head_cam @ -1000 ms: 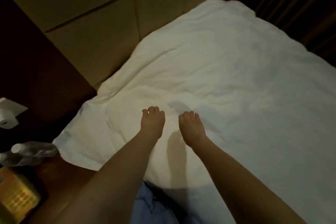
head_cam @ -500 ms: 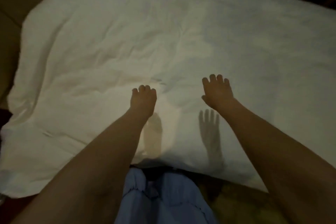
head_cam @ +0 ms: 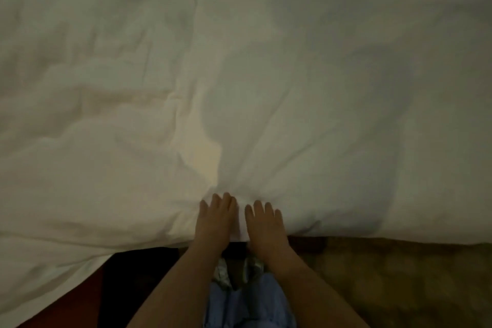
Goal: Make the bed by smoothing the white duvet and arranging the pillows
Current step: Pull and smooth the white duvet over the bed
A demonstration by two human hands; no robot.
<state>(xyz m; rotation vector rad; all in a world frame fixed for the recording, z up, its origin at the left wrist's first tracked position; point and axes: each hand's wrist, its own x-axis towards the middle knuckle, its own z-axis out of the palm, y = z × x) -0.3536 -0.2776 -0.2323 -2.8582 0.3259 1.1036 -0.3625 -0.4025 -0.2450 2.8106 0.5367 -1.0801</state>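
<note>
The white duvet [head_cam: 266, 74] fills nearly the whole view, creased and rumpled toward the left and middle. My left hand [head_cam: 216, 217] lies flat on the duvet's near edge with its fingers straight. Right beside it, my right hand [head_cam: 265, 224] presses down on the same edge, fingers straight and slightly spread. Only a narrow strip of duvet separates the two hands. Folds fan out from the spot just beyond my fingertips. No pillow is in view.
Below the duvet's edge lies a brownish carpet [head_cam: 399, 282] on the right and a dark floor area [head_cam: 127, 282] on the left. My light blue clothing [head_cam: 247, 303] shows between my forearms at the bottom.
My view has swung down and closer over the bed. Both hands have drawn back from the middle of the duvet to its near edge and come close together.
</note>
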